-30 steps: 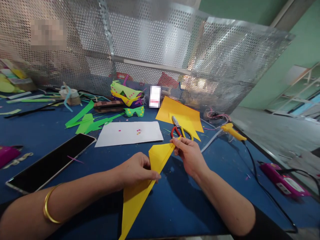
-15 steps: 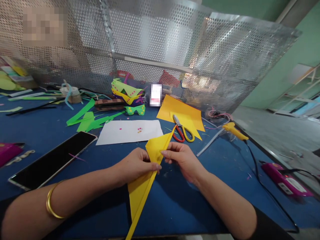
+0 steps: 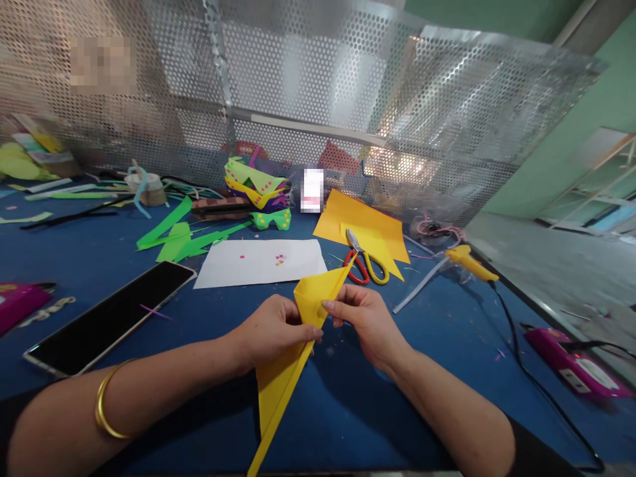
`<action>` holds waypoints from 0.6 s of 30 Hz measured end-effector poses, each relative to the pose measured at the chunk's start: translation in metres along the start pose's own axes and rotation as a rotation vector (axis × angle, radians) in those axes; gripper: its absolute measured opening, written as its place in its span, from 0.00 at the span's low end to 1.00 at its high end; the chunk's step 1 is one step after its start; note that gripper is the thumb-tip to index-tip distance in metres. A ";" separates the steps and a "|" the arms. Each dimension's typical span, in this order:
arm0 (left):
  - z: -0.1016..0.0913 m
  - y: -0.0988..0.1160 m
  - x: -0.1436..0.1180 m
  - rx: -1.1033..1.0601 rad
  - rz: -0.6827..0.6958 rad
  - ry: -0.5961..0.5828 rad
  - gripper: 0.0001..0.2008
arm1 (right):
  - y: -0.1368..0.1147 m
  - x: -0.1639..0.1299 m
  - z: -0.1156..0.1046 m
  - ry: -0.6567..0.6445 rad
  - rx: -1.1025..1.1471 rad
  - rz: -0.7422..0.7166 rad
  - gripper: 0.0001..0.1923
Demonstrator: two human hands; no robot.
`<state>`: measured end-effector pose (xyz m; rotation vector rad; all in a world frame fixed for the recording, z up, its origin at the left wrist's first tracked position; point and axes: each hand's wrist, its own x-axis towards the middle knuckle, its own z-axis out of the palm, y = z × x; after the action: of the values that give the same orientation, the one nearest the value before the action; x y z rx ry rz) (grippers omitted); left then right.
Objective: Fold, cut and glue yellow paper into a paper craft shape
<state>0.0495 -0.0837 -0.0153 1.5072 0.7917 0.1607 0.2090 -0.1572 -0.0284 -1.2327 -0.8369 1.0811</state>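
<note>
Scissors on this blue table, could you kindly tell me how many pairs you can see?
1. The scissors, with one red and one yellow handle, lie on the orange paper beyond the hands; more could be hidden among the paper scraps.

Left hand [image 3: 273,328], right hand [image 3: 365,318] pinch folded yellow paper [image 3: 291,361] above blue table [image 3: 372,404].

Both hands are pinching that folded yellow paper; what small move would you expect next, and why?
Probably pressing the fold flat. The left hand and right hand pinch the yellow paper close together near its wide end, held above the blue table, and the fold there looks loose, so sliding the fingertips along it seems the likeliest step.
</note>
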 end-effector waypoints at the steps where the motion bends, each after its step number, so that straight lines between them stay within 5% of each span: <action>1: 0.000 0.000 0.000 -0.006 0.003 -0.003 0.12 | 0.000 0.000 0.000 -0.008 0.000 0.006 0.11; 18: -0.002 -0.004 -0.002 0.008 -0.019 -0.131 0.10 | -0.009 0.008 -0.010 0.217 0.042 -0.011 0.18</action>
<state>0.0453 -0.0830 -0.0184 1.5011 0.7018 0.0443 0.2225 -0.1525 -0.0214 -1.2827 -0.6511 0.9318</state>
